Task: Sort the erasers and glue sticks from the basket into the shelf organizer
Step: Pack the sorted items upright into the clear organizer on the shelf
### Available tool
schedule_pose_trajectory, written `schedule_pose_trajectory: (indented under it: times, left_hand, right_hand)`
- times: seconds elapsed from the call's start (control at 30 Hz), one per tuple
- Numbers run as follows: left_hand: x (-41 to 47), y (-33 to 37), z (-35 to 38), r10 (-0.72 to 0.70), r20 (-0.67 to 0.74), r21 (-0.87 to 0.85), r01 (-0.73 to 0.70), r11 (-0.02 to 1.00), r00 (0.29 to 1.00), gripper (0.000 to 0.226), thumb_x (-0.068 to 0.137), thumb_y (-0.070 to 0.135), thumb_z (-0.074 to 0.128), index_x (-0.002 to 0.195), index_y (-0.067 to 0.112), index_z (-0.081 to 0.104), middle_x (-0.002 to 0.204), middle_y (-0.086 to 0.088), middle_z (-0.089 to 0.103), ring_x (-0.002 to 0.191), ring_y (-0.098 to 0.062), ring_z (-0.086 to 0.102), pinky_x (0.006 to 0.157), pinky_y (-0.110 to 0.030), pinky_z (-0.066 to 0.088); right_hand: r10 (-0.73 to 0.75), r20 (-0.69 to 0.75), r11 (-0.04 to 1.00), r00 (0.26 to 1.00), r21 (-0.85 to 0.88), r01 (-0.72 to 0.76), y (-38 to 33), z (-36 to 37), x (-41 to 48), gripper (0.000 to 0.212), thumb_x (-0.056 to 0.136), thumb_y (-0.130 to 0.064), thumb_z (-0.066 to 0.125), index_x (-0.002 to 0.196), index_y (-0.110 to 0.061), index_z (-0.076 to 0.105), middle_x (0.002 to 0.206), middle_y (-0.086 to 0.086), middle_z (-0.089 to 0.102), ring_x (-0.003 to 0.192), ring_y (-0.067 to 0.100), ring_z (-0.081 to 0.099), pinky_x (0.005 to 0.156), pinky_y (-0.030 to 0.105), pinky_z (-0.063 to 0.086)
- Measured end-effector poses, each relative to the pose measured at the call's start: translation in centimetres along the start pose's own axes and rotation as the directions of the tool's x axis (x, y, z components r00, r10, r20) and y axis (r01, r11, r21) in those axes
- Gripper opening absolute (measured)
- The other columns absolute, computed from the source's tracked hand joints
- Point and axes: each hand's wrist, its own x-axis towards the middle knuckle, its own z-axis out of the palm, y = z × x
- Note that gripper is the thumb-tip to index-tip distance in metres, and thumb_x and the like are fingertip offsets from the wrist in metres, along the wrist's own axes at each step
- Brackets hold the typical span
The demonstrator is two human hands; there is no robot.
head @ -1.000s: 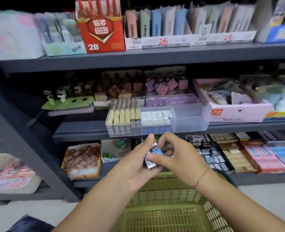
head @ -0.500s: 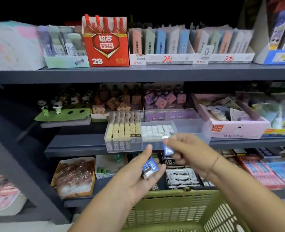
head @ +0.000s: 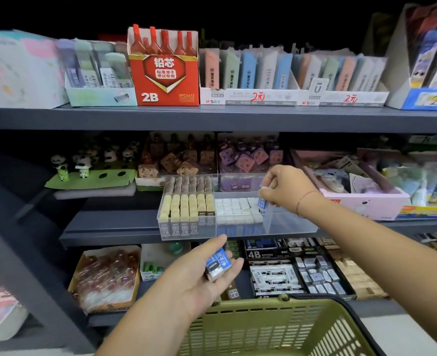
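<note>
Over the organizer [head: 290,223], right hand [head: 286,187] pinching an eraser [head: 262,203] below its fingertips, left hand [head: 204,276] gripping spare erasers [head: 218,264]

One head cam, wide-angle, facing fwd, seemingly slightly down, close to shelves [head: 212,118], basket [head: 263,330] at bottom edge.

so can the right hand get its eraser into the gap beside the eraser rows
Probably yes: the right hand pinches the eraser just above the open-topped clear organizer, at the right end of the eraser rows, and nothing covers that bare space.
</note>
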Motion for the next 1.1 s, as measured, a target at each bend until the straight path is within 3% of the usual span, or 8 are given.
schedule_pose_trajectory:
  times: [0.1, 0.23, 0.33, 0.43, 0.57, 0.77, 0.97, 1.1]
  left_hand:
    - [0.0, 0.0, 0.0, 0.002, 0.001, 0.002, -0.002, 1.0, 1.0, 0.014, 0.077, 0.0, 0.073, 0.086, -0.005, 0.064, 0.086, -0.022, 0.062, 0.08, -0.03, 0.062, 0.054, -0.048, 0.057]
    - [0.1, 0.0, 0.0, -0.003, 0.004, -0.005, 0.003, 1.0, 1.0, 0.015, 0.076, -0.001, 0.074, 0.086, -0.005, 0.064, 0.091, -0.024, 0.062, 0.083, -0.031, 0.062, 0.056, -0.048, 0.058]
    - [0.1, 0.2, -0.1, -0.004, 0.01, -0.008, 0.004, 1.0, 1.0, 0.016, 0.077, -0.001, 0.074, 0.089, -0.005, 0.064, 0.095, -0.025, 0.062, 0.085, -0.032, 0.063, 0.062, -0.047, 0.059]
    - [0.2, 0.2, -0.1, -0.005, 0.009, -0.006, 0.005, 1.0, 1.0, 0.016, 0.077, 0.0, 0.074, 0.09, -0.005, 0.064, 0.098, -0.026, 0.062, 0.087, -0.033, 0.063, 0.06, -0.047, 0.058]
    - [0.3, 0.1, -0.1, -0.002, 0.011, 0.004, 0.002, 1.0, 1.0, 0.016, 0.077, 0.0, 0.074, 0.089, -0.005, 0.064, 0.099, -0.025, 0.062, 0.084, -0.032, 0.063, 0.057, -0.05, 0.056]
    - [0.4, 0.1, -0.2, -0.004, 0.003, 0.007, 0.004, 1.0, 1.0, 0.017, 0.078, 0.001, 0.074, 0.09, -0.005, 0.063, 0.1, -0.025, 0.062, 0.085, -0.032, 0.063, 0.057, -0.05, 0.056]
    - [0.2, 0.2, -0.3, 0.003, -0.006, 0.009, -0.003, 1.0, 1.0, 0.018, 0.078, 0.001, 0.074, 0.091, -0.004, 0.063, 0.099, -0.026, 0.062, 0.084, -0.033, 0.063, 0.057, -0.05, 0.056]
    - [0.1, 0.2, -0.2, 0.016, 0.004, -0.002, -0.015, 1.0, 1.0, 0.018, 0.078, 0.002, 0.074, 0.091, -0.004, 0.063, 0.096, -0.025, 0.062, 0.079, -0.032, 0.064, 0.058, -0.049, 0.057]
  right_hand:
    - [0.03, 0.069, 0.99, 0.997, -0.143, -0.02, -0.1, 0.3, 0.5, 0.009, 0.079, -0.015, 0.066, 0.077, -0.015, 0.058, 0.077, 0.0, 0.065, 0.075, 0.021, 0.061, 0.065, 0.029, 0.048]
    - [0.036, 0.166, 0.966, 0.985, -0.257, 0.008, 0.2, 1.0, 0.9, 0.027, 0.076, -0.025, 0.075, 0.07, -0.02, 0.05, 0.081, 0.0, 0.06, 0.081, 0.021, 0.058, 0.068, 0.028, 0.045]
    - [0.027, 0.292, 0.968, 0.956, -0.246, 0.048, 0.1, 0.0, 1.0, 0.024, 0.075, -0.027, 0.08, 0.078, -0.015, 0.059, 0.073, -0.004, 0.059, 0.066, 0.013, 0.055, 0.064, 0.025, 0.044]
    - [0.044, 0.403, 0.98, 0.914, -0.194, 0.038, 0.2, -1.1, 1.3, 0.013, 0.079, -0.018, 0.077, 0.083, -0.012, 0.066, 0.071, 0.002, 0.068, 0.052, 0.008, 0.057, 0.064, 0.027, 0.052]
    - [0.049, 0.423, 0.954, 0.905, -0.287, 0.082, -0.4, -0.9, 1.7, 0.012, 0.079, -0.021, 0.077, 0.076, -0.016, 0.066, 0.075, 0.004, 0.071, 0.055, 0.012, 0.058, 0.074, 0.032, 0.057]
    - [0.113, 0.447, 0.938, 0.887, -0.343, 0.054, -1.5, -1.0, 1.8, 0.016, 0.078, -0.022, 0.078, 0.086, -0.011, 0.07, 0.084, 0.005, 0.069, 0.056, 0.009, 0.054, 0.055, 0.021, 0.044]
    - [0.145, 0.467, 0.894, 0.872, -0.44, 0.087, -2.1, -0.8, 1.6, 0.032, 0.085, -0.029, 0.07, 0.107, -0.005, 0.07, 0.108, 0.006, 0.071, 0.084, 0.016, 0.06, 0.083, 0.03, 0.053]
    - [0.144, 0.443, 0.914, 0.885, -0.402, 0.052, -1.6, -0.7, 1.2, 0.034, 0.087, -0.029, 0.067, 0.106, -0.001, 0.07, 0.107, 0.012, 0.071, 0.08, 0.02, 0.058, 0.082, 0.034, 0.054]
